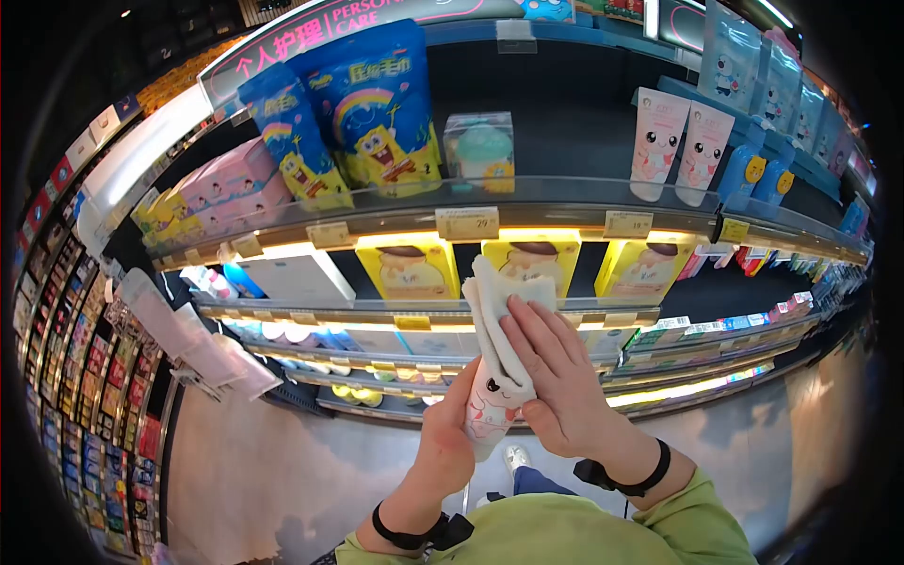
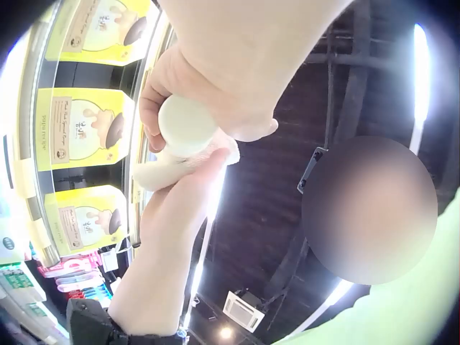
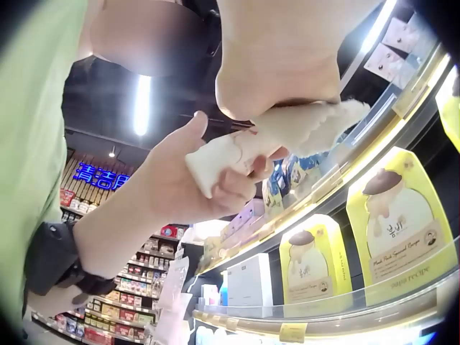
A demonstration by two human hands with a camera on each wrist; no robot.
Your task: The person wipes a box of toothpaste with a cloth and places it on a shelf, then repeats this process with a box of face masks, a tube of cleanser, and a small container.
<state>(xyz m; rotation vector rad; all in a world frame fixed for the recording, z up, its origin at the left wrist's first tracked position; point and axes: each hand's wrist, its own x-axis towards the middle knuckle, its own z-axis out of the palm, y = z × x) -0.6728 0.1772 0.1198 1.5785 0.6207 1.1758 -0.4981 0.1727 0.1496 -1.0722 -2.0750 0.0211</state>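
My left hand [image 1: 446, 450] grips a white tube [image 1: 490, 414] with a printed face, fingers curled round it in the right wrist view. A folded white cloth [image 1: 499, 325] lies over the tube's upper part. My right hand [image 1: 557, 381] presses on the cloth with straight fingers, its thumb beside the tube. In the left wrist view the tube's round pale end [image 2: 187, 126] shows in the left hand [image 2: 223, 86]. The right wrist view shows the cloth [image 3: 313, 128] under the right hand [image 3: 280, 61]. The cloth hides part of the tube.
Shelves stand in front, with yellow boxes [image 1: 407, 266], blue pouches [image 1: 377, 122], a clear box [image 1: 480, 153] and two pink-white tubes [image 1: 657, 141] beside blue bottles [image 1: 742, 171]. A shelf edge with price tags [image 1: 467, 223] lies beyond the hands. More shelves line the left; floor [image 1: 282, 471] shows below.
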